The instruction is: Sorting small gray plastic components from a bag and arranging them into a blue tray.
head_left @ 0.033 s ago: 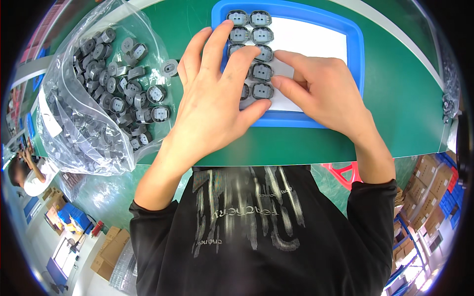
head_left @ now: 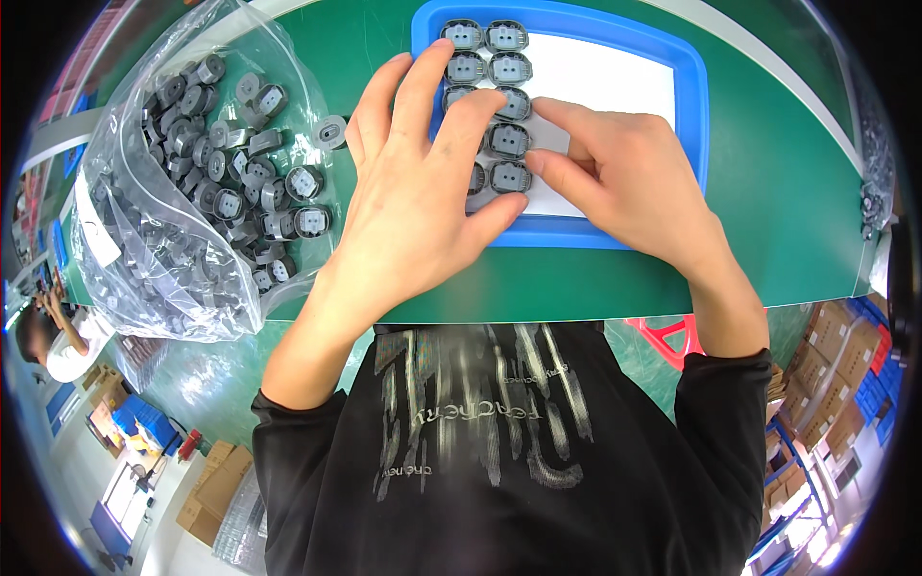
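Observation:
Two columns of small grey plastic housings [head_left: 509, 67] lie along the left side of a blue tray [head_left: 690, 115], on a white sheet [head_left: 605, 77]. My left hand [head_left: 408, 192] spreads over the left column, hiding part of it. Its index fingertip touches a housing in the third row, and its thumb reaches below the lowest row. At the right column's edge is my right hand [head_left: 624, 178], thumb and index finger apart, the other fingers curled under. Its thumb tip meets the lower housings [head_left: 509, 141]; the index tip lies beside the third-row one [head_left: 513, 104]. No part is lifted.
A clear plastic bag [head_left: 192, 278] full of loose grey housings lies open at the left of the green table [head_left: 778, 240]. One loose housing [head_left: 329, 132] sits near its mouth. A red stool [head_left: 672, 336] stands below the table edge. Another person [head_left: 67, 341] is at far left.
My right thumb has shifted very slightly left against the right column of housings. My left hand and the rest look the same.

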`<action>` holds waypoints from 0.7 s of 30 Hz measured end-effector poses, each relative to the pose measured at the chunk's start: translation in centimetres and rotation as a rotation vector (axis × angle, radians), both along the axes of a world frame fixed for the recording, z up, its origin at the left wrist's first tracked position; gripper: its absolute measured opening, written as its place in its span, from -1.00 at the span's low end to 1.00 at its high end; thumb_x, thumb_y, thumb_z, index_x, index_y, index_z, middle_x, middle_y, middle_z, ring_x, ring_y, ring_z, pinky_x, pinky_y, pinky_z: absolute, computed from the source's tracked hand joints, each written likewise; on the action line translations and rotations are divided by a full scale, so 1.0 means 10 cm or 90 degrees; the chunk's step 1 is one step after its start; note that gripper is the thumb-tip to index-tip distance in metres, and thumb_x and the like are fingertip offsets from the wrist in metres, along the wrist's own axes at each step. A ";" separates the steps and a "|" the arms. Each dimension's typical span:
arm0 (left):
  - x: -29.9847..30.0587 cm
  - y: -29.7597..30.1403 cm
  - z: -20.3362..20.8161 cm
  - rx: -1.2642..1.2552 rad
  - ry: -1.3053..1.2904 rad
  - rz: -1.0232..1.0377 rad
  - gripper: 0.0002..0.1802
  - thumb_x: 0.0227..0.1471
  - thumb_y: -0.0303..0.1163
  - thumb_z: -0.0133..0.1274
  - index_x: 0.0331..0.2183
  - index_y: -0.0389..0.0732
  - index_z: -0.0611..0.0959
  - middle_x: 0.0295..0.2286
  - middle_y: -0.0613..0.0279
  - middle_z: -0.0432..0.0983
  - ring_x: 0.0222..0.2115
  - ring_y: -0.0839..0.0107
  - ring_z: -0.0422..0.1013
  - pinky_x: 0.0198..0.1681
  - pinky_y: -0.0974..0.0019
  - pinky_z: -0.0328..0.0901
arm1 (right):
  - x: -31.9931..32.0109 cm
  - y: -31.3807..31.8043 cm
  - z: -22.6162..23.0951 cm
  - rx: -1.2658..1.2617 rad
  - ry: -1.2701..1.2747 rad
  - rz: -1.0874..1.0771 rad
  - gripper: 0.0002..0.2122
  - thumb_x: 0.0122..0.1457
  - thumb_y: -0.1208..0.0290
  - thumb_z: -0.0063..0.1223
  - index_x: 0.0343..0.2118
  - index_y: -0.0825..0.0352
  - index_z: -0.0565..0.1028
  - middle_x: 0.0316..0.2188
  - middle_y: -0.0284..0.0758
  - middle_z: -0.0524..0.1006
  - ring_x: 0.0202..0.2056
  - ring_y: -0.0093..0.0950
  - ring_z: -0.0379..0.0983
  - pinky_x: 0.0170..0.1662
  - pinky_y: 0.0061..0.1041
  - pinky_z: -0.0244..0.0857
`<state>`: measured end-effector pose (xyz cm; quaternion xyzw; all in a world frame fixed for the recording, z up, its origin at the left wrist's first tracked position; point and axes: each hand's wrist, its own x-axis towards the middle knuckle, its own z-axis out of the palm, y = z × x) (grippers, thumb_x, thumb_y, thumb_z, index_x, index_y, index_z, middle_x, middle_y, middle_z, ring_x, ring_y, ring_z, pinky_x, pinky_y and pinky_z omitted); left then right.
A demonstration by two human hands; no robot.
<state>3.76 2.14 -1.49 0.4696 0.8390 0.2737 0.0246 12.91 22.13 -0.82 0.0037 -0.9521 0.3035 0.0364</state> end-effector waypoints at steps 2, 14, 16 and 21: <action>0.00 0.01 0.00 -0.001 0.000 0.003 -0.18 -0.32 -0.33 0.45 0.07 -0.13 0.52 0.30 -0.03 0.10 0.28 -0.15 0.01 0.28 -0.12 0.07 | -0.01 0.00 -0.02 -0.014 0.009 0.009 -0.64 0.14 0.35 0.27 -0.02 0.38 0.57 -0.69 -0.26 0.46 -0.65 -0.36 0.41 -0.52 -0.39 0.23; 0.03 0.00 -0.02 -0.004 -0.010 0.010 -0.17 -0.30 -0.32 0.45 0.09 -0.13 0.50 0.30 -0.07 0.07 0.29 -0.14 -0.02 0.29 -0.13 0.07 | 0.00 0.00 -0.03 0.009 -0.012 0.012 -0.57 0.13 0.37 0.27 0.07 0.38 0.51 -0.68 -0.26 0.49 -0.63 -0.32 0.45 -0.49 -0.37 0.27; 0.03 0.00 -0.02 -0.005 -0.011 0.011 -0.17 -0.29 -0.32 0.45 0.08 -0.14 0.50 0.31 -0.07 0.06 0.30 -0.14 -0.02 0.29 -0.12 0.06 | 0.01 0.00 -0.02 0.007 -0.013 0.015 -0.57 0.14 0.37 0.27 0.07 0.38 0.51 -0.67 -0.25 0.50 -0.63 -0.31 0.45 -0.48 -0.36 0.27; 0.02 -0.01 -0.04 -0.004 -0.014 0.013 -0.17 -0.30 -0.32 0.45 0.08 -0.15 0.50 0.31 -0.06 0.05 0.30 -0.14 -0.03 0.30 -0.13 0.06 | 0.00 -0.01 -0.02 0.005 0.000 0.014 -0.59 0.14 0.35 0.27 0.03 0.39 0.53 -0.68 -0.25 0.49 -0.63 -0.32 0.45 -0.50 -0.37 0.26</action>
